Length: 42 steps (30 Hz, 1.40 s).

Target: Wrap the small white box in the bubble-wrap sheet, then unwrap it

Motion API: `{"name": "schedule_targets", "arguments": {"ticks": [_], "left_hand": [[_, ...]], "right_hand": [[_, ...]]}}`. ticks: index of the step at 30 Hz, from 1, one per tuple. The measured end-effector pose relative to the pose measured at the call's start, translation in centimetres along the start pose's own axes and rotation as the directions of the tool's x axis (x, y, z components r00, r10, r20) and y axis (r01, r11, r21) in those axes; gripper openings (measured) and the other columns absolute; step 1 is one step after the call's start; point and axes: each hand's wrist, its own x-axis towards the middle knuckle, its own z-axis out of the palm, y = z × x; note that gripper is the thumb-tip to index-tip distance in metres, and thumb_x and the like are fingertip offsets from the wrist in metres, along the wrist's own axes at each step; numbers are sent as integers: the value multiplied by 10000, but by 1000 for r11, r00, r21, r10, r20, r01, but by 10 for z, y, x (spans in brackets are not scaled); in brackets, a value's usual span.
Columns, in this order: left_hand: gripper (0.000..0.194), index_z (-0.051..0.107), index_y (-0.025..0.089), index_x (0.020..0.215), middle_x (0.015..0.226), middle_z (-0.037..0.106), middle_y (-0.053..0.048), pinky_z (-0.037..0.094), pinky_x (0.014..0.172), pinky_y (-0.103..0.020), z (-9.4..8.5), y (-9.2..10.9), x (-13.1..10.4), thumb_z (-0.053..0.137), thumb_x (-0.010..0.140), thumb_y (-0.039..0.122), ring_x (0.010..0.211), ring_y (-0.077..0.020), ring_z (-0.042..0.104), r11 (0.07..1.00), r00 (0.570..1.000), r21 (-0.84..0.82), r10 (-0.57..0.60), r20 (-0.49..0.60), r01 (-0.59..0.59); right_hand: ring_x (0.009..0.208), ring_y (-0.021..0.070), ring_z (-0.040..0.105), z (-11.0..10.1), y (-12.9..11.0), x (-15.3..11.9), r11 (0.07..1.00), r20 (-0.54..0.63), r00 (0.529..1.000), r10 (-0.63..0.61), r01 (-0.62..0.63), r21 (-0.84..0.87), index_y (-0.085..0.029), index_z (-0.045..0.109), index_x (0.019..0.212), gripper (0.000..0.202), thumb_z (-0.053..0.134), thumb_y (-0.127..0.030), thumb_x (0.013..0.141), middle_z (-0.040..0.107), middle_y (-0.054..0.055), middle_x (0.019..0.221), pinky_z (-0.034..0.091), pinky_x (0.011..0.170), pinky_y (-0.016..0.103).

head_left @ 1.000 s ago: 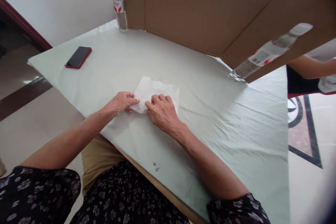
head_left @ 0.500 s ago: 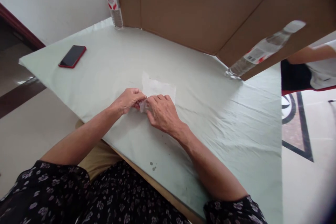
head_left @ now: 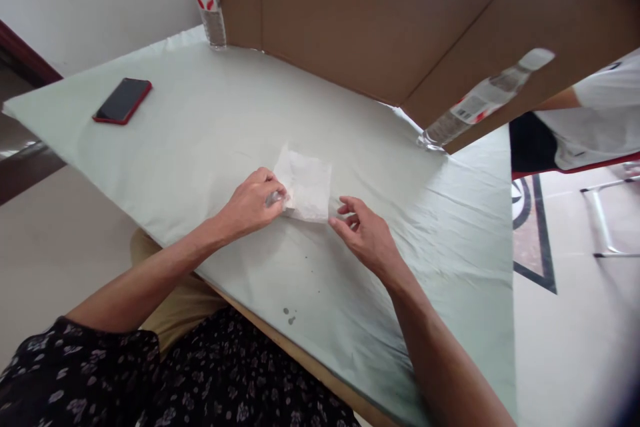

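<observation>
A thin white sheet, like tissue or soft wrapping, [head_left: 310, 183] lies on the pale green tablecloth in front of me. My left hand [head_left: 257, 199] is closed at the sheet's left edge, its fingers round something small, clear or whitish, that I cannot make out. Just off the sheet's lower right corner is my right hand [head_left: 364, 230], fingers curved and apart, with nothing between them.
A phone in a red case [head_left: 123, 101] rests at the left. Water bottles stand at the back left [head_left: 209, 7] and back right [head_left: 480, 103], against a brown cardboard panel [head_left: 340, 20]. Beyond the right edge is a person's white sleeve [head_left: 607, 90].
My right hand has let go of the sheet and moved right, with its fingers apart. More of the sheet now shows, spread out flatter. The view has shifted slightly.
</observation>
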Motion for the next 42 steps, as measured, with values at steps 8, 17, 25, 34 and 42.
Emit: {"name": "schedule_targets", "arguments": {"ticks": [8,17,25,34,42], "left_hand": [[170,686,170,974,1030,610,-72,530,773,-303,23,5,-13,574,847,186,729,-132,577,1000,993,30,-2,-119,5],[176,695,200,1004,1065,617,-93,531,809,-322,22,4,-8,591,865,231,972,-221,615,972,994,229,77,-75,-58],[172,709,188,965,1081,618,-90,530,776,-305,17,5,-1,564,879,222,887,-187,624,975,997,208,78,16,-79],[184,699,173,953,1026,621,-91,537,782,-325,14,5,2,550,844,164,876,-201,640,989,993,118,85,85,-94],[570,526,170,1365,1133,646,-105,535,849,-374,18,-4,-1,602,802,212,899,-214,631,997,999,-74,37,29,-35]], "right_hand": [[570,156,653,20,-5,23,926,184,956,229,-272,263,-159,346,1510,816,638,-553,857,699,101,1011,507,538,301],[655,191,588,45,-18,43,991,-106,993,47,-32,133,-122,387,1485,749,628,-366,819,596,-20,730,502,684,348],[646,163,567,47,-39,38,952,-101,995,20,12,307,-131,391,1489,724,598,-360,834,593,-36,725,482,642,319],[675,169,631,53,-48,43,890,-7,999,54,-45,454,-105,388,1492,764,615,-410,829,693,24,819,516,578,291],[739,170,678,46,-55,27,950,70,991,-113,87,300,-166,425,1468,587,503,-261,894,746,125,1169,569,740,360]]}}
